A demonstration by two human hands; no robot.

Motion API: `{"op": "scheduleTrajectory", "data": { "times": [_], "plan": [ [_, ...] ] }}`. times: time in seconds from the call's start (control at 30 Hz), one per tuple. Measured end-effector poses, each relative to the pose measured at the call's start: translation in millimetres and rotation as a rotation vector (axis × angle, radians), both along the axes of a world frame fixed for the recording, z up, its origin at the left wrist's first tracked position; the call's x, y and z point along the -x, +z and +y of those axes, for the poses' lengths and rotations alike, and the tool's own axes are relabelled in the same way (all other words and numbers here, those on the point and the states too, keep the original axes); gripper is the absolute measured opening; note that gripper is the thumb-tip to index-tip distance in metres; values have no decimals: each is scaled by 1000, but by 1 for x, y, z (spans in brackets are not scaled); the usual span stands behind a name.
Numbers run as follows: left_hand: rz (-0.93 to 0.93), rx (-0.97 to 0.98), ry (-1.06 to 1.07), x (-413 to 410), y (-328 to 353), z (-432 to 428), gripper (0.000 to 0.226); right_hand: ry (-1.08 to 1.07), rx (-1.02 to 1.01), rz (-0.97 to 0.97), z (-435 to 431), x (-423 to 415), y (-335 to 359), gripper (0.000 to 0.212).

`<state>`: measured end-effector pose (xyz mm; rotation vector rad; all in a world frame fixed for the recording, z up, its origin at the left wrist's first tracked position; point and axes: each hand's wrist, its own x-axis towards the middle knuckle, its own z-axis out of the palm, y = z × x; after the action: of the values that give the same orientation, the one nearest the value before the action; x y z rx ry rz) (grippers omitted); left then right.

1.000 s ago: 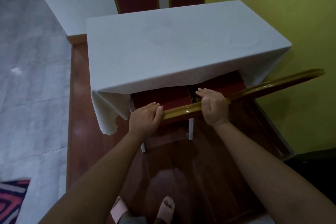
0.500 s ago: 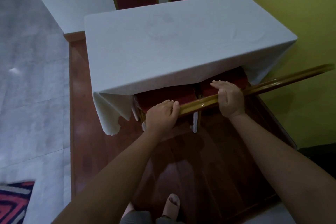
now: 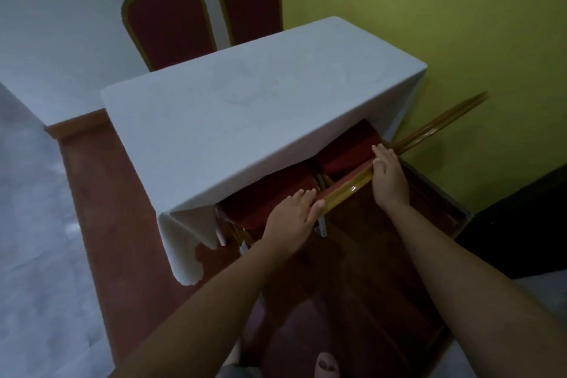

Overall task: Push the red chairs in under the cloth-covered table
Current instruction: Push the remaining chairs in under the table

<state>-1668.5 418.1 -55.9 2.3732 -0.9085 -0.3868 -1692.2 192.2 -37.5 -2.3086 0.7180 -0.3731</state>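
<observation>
A white cloth (image 3: 245,120) covers the table in the middle of the view. Two red chairs with gold frames stand at its near side, their seats partly under the cloth: the left seat (image 3: 267,196) and the right seat (image 3: 346,150). My left hand (image 3: 294,218) grips the gold top rail (image 3: 346,187) of the near chair back. My right hand (image 3: 388,175) rests on the same rail further right, fingers laid over it. The second chair's rail (image 3: 441,123) sticks out to the right, blurred.
Two more red chairs (image 3: 168,24) (image 3: 251,3) stand at the table's far side. A yellow wall (image 3: 460,24) runs close on the right. The table stands on a raised wooden platform (image 3: 101,193) with a step edge; grey floor lies to the left.
The chairs have slid further under the cloth and both hands have moved forward with the rail. My view has tilted up and turned, showing more of the far chairs.
</observation>
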Motion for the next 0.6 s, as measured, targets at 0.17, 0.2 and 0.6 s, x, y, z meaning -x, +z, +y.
{"op": "scheduleTrajectory", "data": {
  "times": [0.17, 0.2, 0.6],
  "plan": [
    [-48, -231, -189, -54, -6, 48, 74, -147, -48, 95, 22, -8, 16, 49],
    [-58, -258, -180, -66, -5, 57, 72, -164, -42, 121, 27, -8, 18, 50],
    [-286, -452, -205, -142, 30, 100, 65, -124, 497, 510, 108, 5, 38, 57]
  ]
}}
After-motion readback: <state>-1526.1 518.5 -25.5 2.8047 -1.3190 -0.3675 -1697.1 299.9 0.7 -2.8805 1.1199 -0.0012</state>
